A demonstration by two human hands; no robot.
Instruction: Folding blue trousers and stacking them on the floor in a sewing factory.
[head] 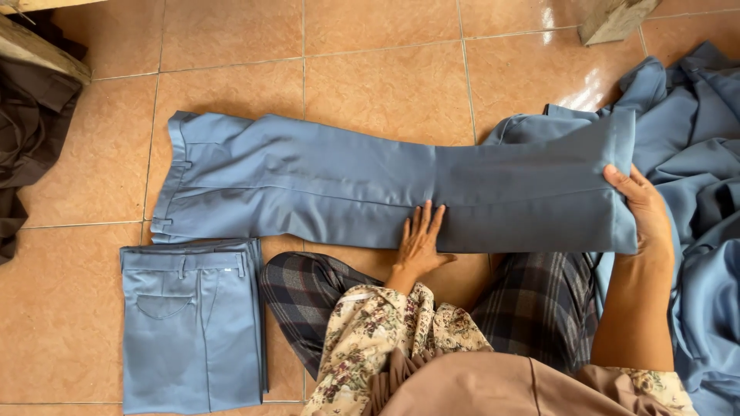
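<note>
Blue-grey trousers [324,181] lay flat across the tiled floor [385,77]. The left hand [420,243] pressed open-palmed on the mid-leg; the right hand [644,208] gripped the hem. Folded trousers [193,323] sat at the near left, with heaped blue fabric [701,154] on the right.

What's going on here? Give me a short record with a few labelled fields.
Setting: tiled floor, person seated
Left hand: flat on the blue-grey trousers laid out lengthwise
Right hand: gripping the trousers' hem end
Beside left knee: folded trousers, same colour
Right side: heap of blue-grey cloth
Top left: dark cloth
</note>
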